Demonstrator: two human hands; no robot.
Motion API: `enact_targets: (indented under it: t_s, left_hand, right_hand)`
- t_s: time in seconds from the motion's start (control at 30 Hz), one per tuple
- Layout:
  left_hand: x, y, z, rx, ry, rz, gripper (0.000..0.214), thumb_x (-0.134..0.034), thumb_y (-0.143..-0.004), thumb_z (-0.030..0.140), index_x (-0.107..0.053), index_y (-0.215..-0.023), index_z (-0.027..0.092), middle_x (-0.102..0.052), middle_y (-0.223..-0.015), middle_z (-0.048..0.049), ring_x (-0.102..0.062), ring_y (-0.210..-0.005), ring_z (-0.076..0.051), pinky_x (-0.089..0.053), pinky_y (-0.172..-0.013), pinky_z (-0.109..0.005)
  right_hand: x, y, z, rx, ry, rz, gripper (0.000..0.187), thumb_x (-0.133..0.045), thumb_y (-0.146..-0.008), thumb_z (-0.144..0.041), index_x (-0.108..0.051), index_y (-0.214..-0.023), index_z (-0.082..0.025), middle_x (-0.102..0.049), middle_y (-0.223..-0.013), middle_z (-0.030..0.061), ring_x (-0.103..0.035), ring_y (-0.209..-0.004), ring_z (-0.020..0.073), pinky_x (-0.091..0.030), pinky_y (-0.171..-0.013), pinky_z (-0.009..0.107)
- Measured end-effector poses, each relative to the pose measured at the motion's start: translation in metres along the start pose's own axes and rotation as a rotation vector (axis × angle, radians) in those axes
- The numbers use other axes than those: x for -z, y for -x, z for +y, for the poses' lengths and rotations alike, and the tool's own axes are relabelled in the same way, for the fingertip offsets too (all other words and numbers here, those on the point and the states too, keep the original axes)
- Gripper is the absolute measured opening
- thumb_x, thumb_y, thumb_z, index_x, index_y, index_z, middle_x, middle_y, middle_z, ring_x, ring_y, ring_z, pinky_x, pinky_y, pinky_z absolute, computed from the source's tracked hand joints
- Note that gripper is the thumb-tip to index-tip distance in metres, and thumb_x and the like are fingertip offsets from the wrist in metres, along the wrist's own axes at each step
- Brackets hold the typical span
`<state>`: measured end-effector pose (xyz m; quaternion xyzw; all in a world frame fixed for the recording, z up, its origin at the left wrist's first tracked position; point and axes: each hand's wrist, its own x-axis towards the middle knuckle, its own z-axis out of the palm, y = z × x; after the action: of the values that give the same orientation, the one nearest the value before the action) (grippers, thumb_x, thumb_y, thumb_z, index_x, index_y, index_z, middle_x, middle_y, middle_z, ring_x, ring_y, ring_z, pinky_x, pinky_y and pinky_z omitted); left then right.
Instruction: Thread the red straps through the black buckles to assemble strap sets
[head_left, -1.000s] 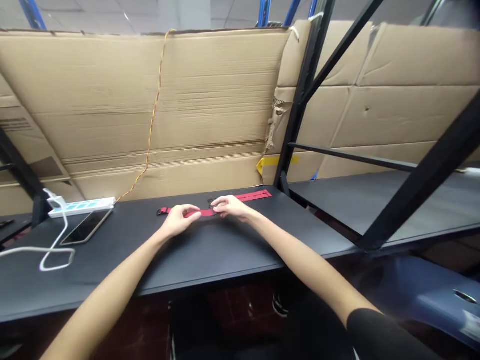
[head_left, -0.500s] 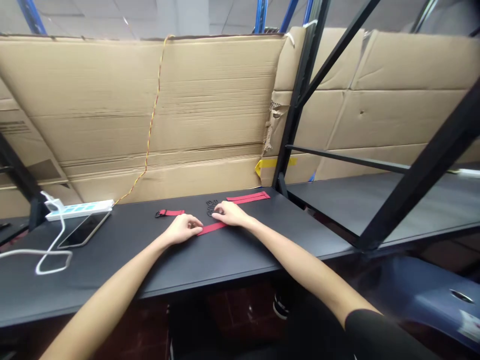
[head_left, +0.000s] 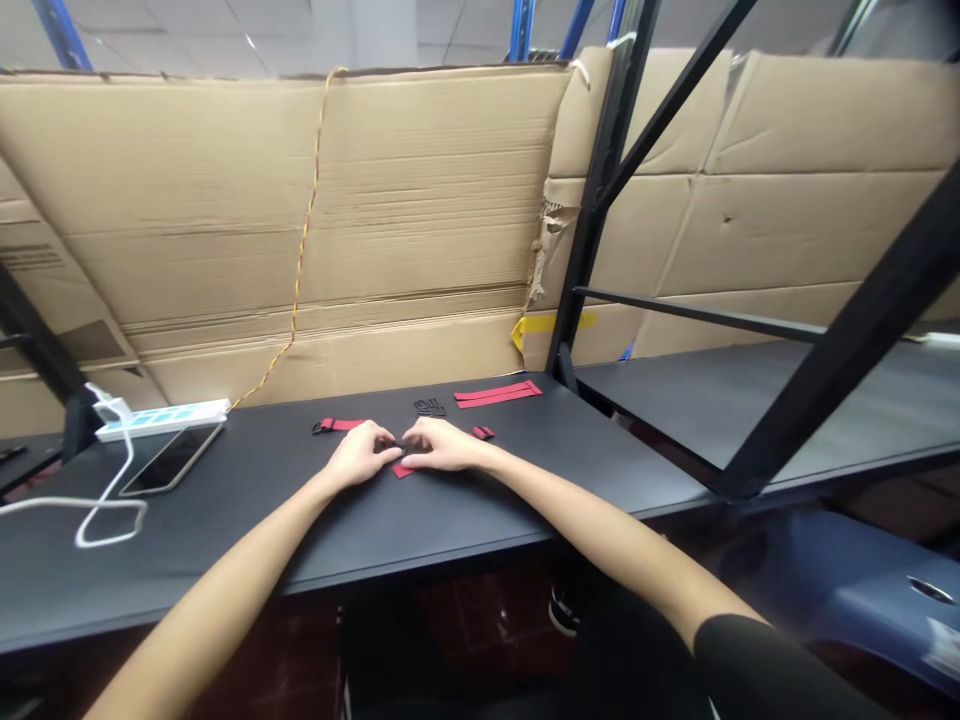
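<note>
My left hand [head_left: 363, 455] and my right hand [head_left: 441, 447] meet over a red strap [head_left: 403, 470] on the black table [head_left: 420, 510]. Both pinch it between curled fingers, and a small dark part shows between the fingertips. The strap's far end [head_left: 483, 432] pokes out to the right of my right hand. Behind my left hand lies a short red strap with a black buckle [head_left: 336, 426]. A small pile of black buckles [head_left: 429, 406] sits just beyond my hands. Two more red straps [head_left: 497, 393] lie flat at the back right.
A phone [head_left: 171, 456] lies face up at the left, beside a white power strip [head_left: 161, 417] with a looping white cable [head_left: 97, 510]. Cardboard sheets [head_left: 352, 220] wall the back. A black steel frame post [head_left: 592, 210] stands at the table's right end.
My right hand came from the buckle pile towards me and met the left hand. The long red strap, stretched flat before, is now gathered under both hands.
</note>
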<state>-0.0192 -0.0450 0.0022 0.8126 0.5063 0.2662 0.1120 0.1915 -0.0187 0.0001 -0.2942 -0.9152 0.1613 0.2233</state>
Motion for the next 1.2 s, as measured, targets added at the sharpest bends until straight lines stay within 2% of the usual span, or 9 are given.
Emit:
enact_targets:
  t_s: [0.1,0.2,0.3,0.4,0.47,0.6,0.87,1.03,1.2]
  left_hand:
    - [0.003,-0.001,0.003,0.070,0.125,-0.003,0.027,-0.066,-0.070,0.038,-0.071,-0.087,0.017,-0.071,-0.081,-0.0071,-0.064,-0.071,-0.022,-0.049,-0.066,-0.031]
    - [0.006,-0.003,0.003,0.069,0.247,0.001,0.023,-0.062,-0.072,0.033,-0.070,-0.086,0.016,-0.072,-0.081,-0.0068,-0.066,-0.073,-0.021,-0.051,-0.070,-0.032]
    - [0.008,-0.005,0.003,0.060,0.314,0.027,0.023,-0.058,-0.074,0.031,-0.072,-0.087,0.016,-0.074,-0.086,-0.0073,-0.067,-0.078,-0.021,-0.051,-0.076,-0.033]
    - [0.011,-0.007,0.002,0.066,0.334,0.082,0.025,-0.057,-0.075,0.032,-0.073,-0.086,0.016,-0.074,-0.083,-0.0075,-0.067,-0.076,-0.021,-0.051,-0.075,-0.033]
    - [0.011,-0.008,0.002,0.066,0.354,0.108,0.026,-0.057,-0.075,0.033,-0.073,-0.085,0.015,-0.073,-0.080,-0.0072,-0.066,-0.072,-0.021,-0.051,-0.071,-0.032]
    - [0.008,-0.006,0.003,0.090,0.471,0.074,0.028,-0.058,-0.076,0.033,-0.072,-0.088,0.013,-0.072,-0.075,-0.0075,-0.062,-0.061,-0.017,-0.049,-0.061,-0.029]
    - [0.003,-0.005,0.008,0.056,0.535,-0.018,0.031,-0.060,-0.077,0.038,-0.071,-0.093,0.013,-0.071,-0.081,-0.0074,-0.062,-0.067,-0.017,-0.049,-0.064,-0.029]
    - [0.004,-0.004,0.010,0.056,0.580,-0.015,0.032,-0.061,-0.077,0.038,-0.071,-0.094,0.013,-0.072,-0.082,-0.0082,-0.065,-0.073,-0.019,-0.051,-0.068,-0.031]
    - [0.008,-0.004,0.015,0.053,0.591,0.018,0.032,-0.062,-0.076,0.040,-0.071,-0.092,0.013,-0.073,-0.085,-0.0085,-0.066,-0.075,-0.020,-0.052,-0.070,-0.031]
  right_hand:
    - [0.007,0.003,0.002,-0.055,-0.051,-0.065,0.039,-0.076,-0.068,-0.049,-0.068,-0.093,-0.019,-0.060,-0.094,0.0055,-0.056,-0.086,0.0193,-0.042,-0.074,0.028]
    - [0.008,0.004,0.004,-0.065,-0.078,-0.114,0.031,-0.076,-0.068,-0.045,-0.067,-0.083,-0.019,-0.061,-0.092,0.0042,-0.056,-0.085,0.0184,-0.042,-0.073,0.027]
    - [0.004,0.003,0.005,-0.100,-0.181,-0.109,0.029,-0.077,-0.068,-0.039,-0.065,-0.083,-0.018,-0.062,-0.084,0.0024,-0.057,-0.075,0.0158,-0.042,-0.065,0.025]
    - [0.000,0.002,0.010,-0.114,-0.343,-0.052,0.023,-0.072,-0.072,-0.032,-0.064,-0.087,-0.017,-0.065,-0.081,0.0020,-0.058,-0.071,0.0144,-0.043,-0.064,0.025]
    - [-0.002,0.000,0.015,-0.133,-0.410,0.036,0.018,-0.067,-0.075,-0.029,-0.065,-0.087,-0.016,-0.066,-0.081,0.0029,-0.058,-0.071,0.0146,-0.044,-0.066,0.026]
    - [-0.002,-0.002,0.022,-0.209,-0.438,0.189,0.019,-0.063,-0.077,-0.033,-0.066,-0.083,-0.015,-0.066,-0.077,0.0033,-0.058,-0.070,0.0153,-0.045,-0.068,0.028]
    - [0.004,0.001,0.012,-0.158,-0.663,0.064,0.028,-0.067,-0.074,-0.041,-0.070,-0.081,-0.013,-0.066,-0.074,0.0028,-0.055,-0.068,0.0141,-0.043,-0.068,0.028]
    - [0.009,0.002,0.008,-0.189,-0.768,0.087,0.030,-0.070,-0.071,-0.041,-0.068,-0.080,-0.013,-0.062,-0.071,0.0008,-0.050,-0.064,0.0115,-0.039,-0.063,0.026]
    - [0.011,0.003,0.006,-0.202,-0.822,0.056,0.033,-0.072,-0.068,-0.044,-0.067,-0.079,-0.013,-0.057,-0.067,-0.0010,-0.043,-0.060,0.0096,-0.033,-0.057,0.024]
